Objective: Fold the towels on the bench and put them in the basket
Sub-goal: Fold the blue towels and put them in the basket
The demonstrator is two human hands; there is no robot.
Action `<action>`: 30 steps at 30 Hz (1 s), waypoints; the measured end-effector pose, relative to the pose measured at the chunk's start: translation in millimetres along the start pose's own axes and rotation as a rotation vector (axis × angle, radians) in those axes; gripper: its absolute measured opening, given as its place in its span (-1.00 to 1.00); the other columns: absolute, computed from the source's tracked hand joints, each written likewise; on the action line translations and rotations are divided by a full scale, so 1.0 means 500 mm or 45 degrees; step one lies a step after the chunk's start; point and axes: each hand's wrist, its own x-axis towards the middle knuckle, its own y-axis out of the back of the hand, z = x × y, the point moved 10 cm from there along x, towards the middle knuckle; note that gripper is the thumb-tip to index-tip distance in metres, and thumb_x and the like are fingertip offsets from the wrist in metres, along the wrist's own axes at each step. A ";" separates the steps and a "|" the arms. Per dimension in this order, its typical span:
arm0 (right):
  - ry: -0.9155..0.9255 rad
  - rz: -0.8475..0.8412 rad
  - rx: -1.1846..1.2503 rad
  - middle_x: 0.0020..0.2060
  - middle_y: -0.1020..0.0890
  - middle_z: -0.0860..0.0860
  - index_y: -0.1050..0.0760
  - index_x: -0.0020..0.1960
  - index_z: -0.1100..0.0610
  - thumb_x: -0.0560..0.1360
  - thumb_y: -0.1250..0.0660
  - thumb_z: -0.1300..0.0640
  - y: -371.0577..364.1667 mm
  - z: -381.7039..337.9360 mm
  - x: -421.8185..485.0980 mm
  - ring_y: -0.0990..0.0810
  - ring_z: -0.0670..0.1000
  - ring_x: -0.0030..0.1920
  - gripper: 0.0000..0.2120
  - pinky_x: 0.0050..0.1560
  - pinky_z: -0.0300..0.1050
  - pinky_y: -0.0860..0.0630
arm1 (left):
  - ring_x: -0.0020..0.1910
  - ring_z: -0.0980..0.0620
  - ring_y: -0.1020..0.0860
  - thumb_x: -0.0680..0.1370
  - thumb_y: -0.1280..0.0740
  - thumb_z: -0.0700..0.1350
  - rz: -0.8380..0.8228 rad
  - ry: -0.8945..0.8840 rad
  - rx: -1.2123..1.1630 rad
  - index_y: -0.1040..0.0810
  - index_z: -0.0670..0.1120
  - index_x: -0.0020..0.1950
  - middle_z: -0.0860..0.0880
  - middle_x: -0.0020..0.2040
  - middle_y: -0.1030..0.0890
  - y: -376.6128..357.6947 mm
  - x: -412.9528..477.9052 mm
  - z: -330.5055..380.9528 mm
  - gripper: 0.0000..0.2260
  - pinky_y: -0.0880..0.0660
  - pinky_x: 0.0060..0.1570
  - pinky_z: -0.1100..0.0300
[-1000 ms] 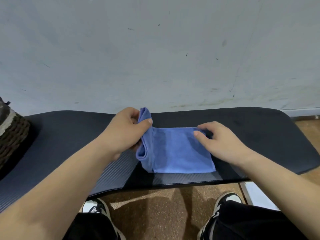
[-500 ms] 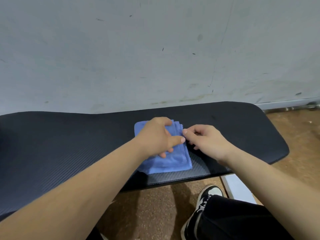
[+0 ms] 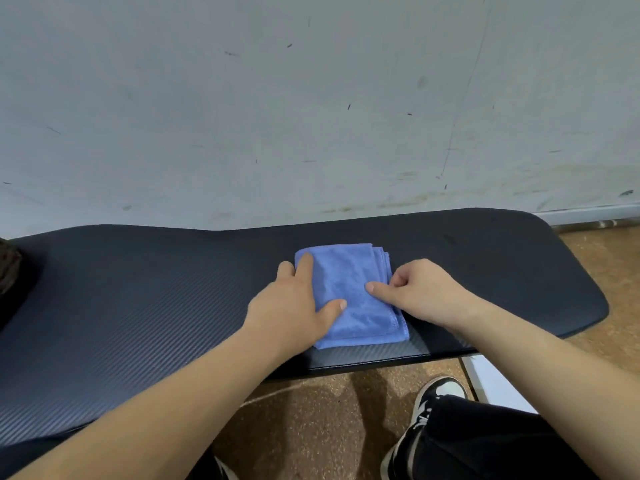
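Presses a folded blue towel (image 3: 351, 271), right of centre on the black tabletop (image 3: 138, 306), long axis near-to-far, stacked hems rightward, with the left hand (image 3: 294, 308) flat, fingers straight. Rests the right hand (image 3: 426, 292) at the hemmed edge, thumb on top, other fingers curled; pinching or not, cannot tell.
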 end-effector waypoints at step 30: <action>0.401 -0.224 -0.355 0.66 0.10 -0.04 0.04 0.66 -0.20 0.40 -0.39 -0.44 -0.052 -0.055 -0.028 0.16 0.02 0.65 0.00 0.62 0.19 0.08 | -0.03 0.13 -0.64 0.47 -0.50 -0.02 0.154 0.121 -0.799 -0.49 0.03 0.24 0.13 -0.02 -0.64 0.087 0.012 0.008 -0.62 -0.62 0.01 0.05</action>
